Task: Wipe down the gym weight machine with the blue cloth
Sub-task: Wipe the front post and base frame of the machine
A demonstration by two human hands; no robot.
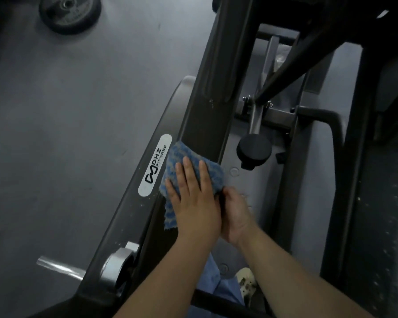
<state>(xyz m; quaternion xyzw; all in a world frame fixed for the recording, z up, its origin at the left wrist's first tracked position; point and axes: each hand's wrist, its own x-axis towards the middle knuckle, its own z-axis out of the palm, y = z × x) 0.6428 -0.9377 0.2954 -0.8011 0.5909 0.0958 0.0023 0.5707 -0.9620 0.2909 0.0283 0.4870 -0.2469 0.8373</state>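
The blue striped cloth (182, 157) lies draped over the dark sloping beam of the weight machine (207, 111), just right of a white brand label (155, 165). My left hand (193, 203) presses flat on the cloth with its fingers spread and straight. My right hand (236, 214) sits against the beam's right side, next to the left hand, with its fingers curled at the cloth's lower right corner. The left hand partly hides those fingertips.
A round black knob (254, 149) on a grey post stands right of the beam. A chrome peg (62, 268) juts out at lower left. A black weight plate (69, 12) lies on the grey floor at top left. More dark frame bars run down the right side.
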